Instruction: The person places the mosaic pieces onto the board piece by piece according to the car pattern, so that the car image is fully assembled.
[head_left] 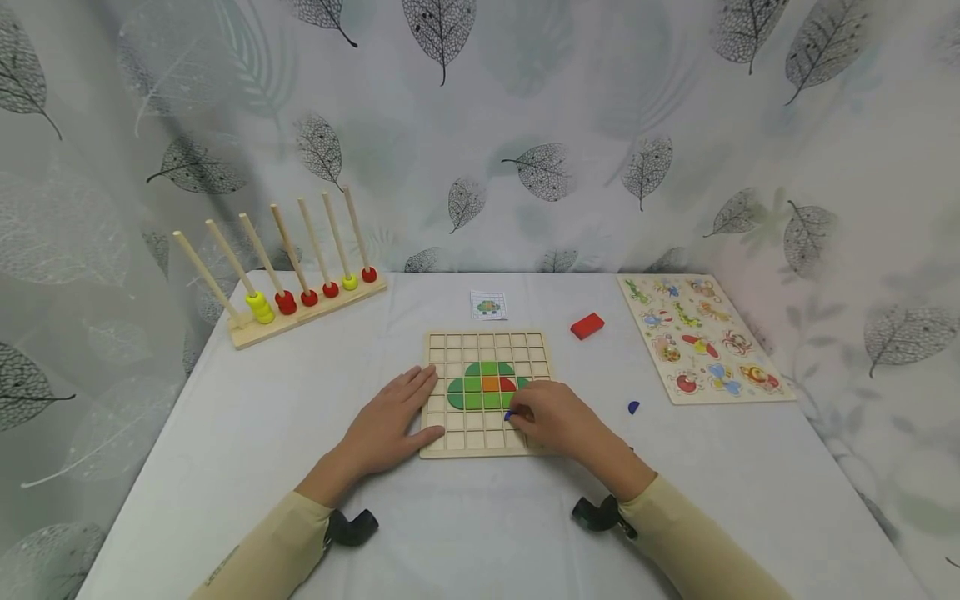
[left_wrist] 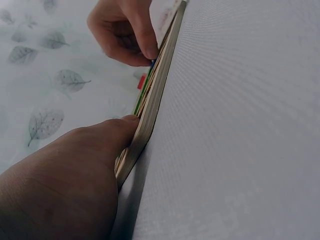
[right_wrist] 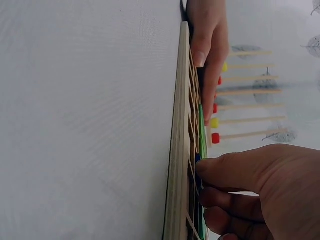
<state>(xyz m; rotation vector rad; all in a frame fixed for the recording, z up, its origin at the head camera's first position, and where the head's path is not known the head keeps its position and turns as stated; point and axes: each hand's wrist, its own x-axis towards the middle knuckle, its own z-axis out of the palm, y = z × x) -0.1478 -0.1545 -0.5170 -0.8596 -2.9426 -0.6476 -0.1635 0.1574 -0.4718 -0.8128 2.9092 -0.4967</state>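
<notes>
A square wooden grid board (head_left: pixel 450 439) lies on the white table. In its cells sit several green pieces (head_left: pixel 472 400), an orange piece (head_left: pixel 491 383) and a red rounded piece (head_left: pixel 507 384), together forming a turtle-like shape. My left hand (head_left: pixel 390 417) rests along the board's left edge, fingers extended and thumb at the lower left corner. Over the lower right cells, my right hand (head_left: pixel 558 421) pinches a small blue piece (head_left: pixel 508 415) between thumb and fingers, just under the green row. From the right wrist view, the blue piece (right_wrist: pixel 198 158) is at the thumb tip, close against the grid.
Behind the board lies a small pattern card (head_left: pixel 489 316), with a red block (head_left: pixel 587 326) to its right. A loose blue half-round piece (head_left: pixel 633 407) is right of my right hand. An animal puzzle board (head_left: pixel 660 333) lies far right; a peg rack with beads (head_left: pixel 315 317) stands back left.
</notes>
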